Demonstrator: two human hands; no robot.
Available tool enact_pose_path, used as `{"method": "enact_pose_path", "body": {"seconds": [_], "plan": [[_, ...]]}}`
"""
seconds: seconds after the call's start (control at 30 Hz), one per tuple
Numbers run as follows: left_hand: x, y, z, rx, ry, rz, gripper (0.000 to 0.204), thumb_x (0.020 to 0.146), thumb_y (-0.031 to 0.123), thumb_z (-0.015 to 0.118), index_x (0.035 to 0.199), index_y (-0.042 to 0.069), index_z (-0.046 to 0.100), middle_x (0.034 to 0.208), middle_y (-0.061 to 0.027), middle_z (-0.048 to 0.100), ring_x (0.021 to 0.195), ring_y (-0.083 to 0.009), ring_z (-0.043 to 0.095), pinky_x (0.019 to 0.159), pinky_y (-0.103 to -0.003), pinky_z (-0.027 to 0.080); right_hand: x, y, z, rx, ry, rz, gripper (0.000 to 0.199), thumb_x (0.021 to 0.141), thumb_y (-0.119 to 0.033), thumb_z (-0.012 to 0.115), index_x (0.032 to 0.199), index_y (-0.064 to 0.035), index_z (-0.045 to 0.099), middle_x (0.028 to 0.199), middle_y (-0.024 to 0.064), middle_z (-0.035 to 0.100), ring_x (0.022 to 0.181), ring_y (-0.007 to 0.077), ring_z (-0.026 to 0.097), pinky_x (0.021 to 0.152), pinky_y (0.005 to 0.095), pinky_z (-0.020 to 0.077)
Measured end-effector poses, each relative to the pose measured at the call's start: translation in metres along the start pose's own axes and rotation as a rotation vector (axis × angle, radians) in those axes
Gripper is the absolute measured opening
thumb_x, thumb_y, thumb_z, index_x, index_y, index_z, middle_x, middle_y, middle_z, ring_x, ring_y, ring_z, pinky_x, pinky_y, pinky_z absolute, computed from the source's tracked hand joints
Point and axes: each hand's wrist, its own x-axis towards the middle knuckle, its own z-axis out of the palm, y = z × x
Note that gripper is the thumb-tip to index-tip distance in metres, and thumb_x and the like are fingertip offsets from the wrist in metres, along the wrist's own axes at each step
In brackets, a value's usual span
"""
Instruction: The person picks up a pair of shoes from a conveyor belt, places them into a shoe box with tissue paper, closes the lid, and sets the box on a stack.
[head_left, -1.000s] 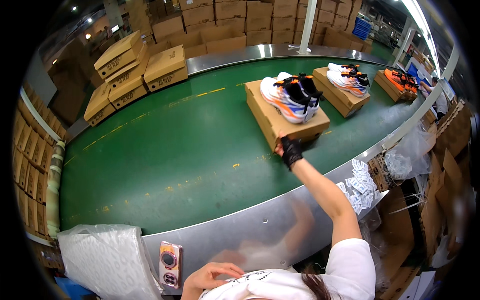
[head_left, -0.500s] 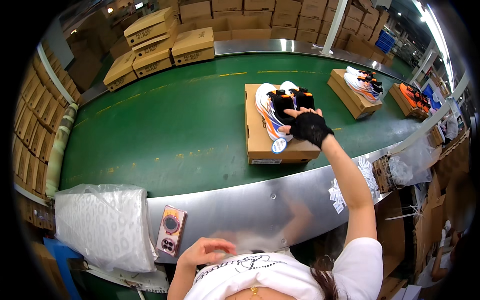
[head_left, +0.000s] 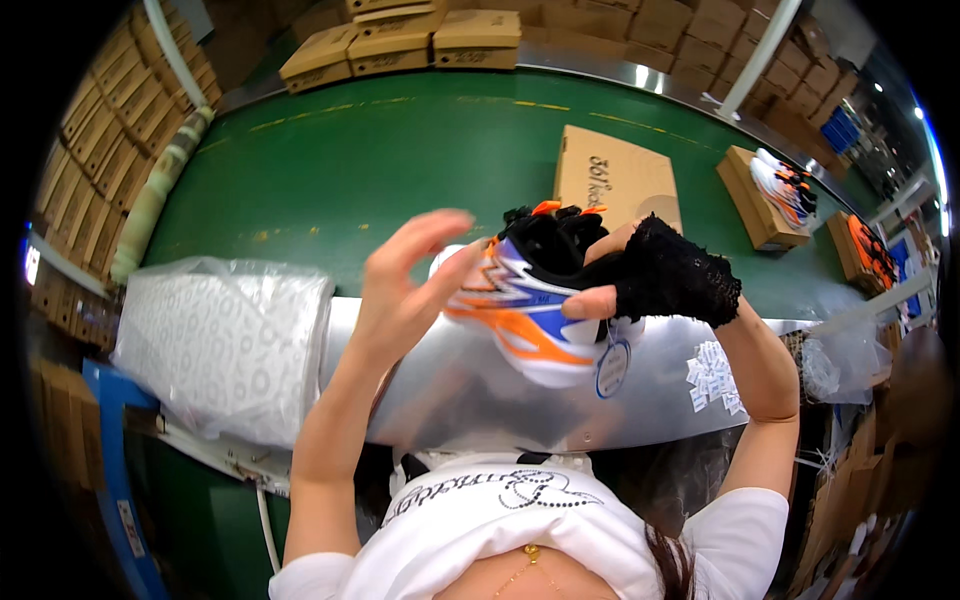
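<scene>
My right hand (head_left: 655, 275), in a black lace fingerless glove, grips a white, orange and blue sneaker (head_left: 525, 300) with a black collar, held up in front of me. A round tag (head_left: 611, 368) dangles from the shoe. My bare left hand (head_left: 410, 285) is raised beside the shoe's toe, fingers spread, touching or almost touching it. Behind the shoe a closed cardboard shoebox (head_left: 615, 180) lies on the green conveyor belt (head_left: 380, 170).
Further boxes topped with sneakers (head_left: 775, 190) ride the belt at the right. Stacked cardboard boxes (head_left: 400, 45) sit beyond the belt. A plastic-wrapped roll of white paper (head_left: 225, 340) lies at my left by the metal belt edge (head_left: 480, 390). Small white labels (head_left: 715, 375) are stuck on it.
My right hand lifted the sneakers off the box and brought them toward me. My left hand rose from below the belt edge to the shoe. The view swung left.
</scene>
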Motion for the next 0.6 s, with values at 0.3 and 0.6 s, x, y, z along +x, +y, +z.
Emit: {"method": "enact_pose_path", "body": {"seconds": [0.3,0.6], "plan": [[-0.005,-0.023,0.009,-0.187,-0.213,-0.389,0.024,0.078,0.013,0.06,0.09,-0.007,0.062,0.067,-0.0035,0.06,0.055,-0.0035,0.051,0.048,-0.018,0.042,0.01,-0.01,0.031,-0.125,-0.132,-0.18,0.042,0.063,-0.039,0.073,0.067,0.001,0.061,0.056,0.0121,0.054,0.052,0.0185,0.053,0.053,0.027,0.0428],[-0.04,-0.082,0.019,-0.044,-0.249,-0.281,0.027,0.086,0.019,0.054,0.103,-0.002,0.057,0.109,-0.0098,0.055,0.094,-0.017,0.054,0.082,-0.027,0.043,-0.002,0.063,0.122,-0.448,-0.04,-0.861,0.038,0.058,-0.044,0.068,0.067,-0.0074,0.061,0.064,0.0101,0.053,0.064,0.0262,0.053,0.065,0.0355,0.0415]]}}
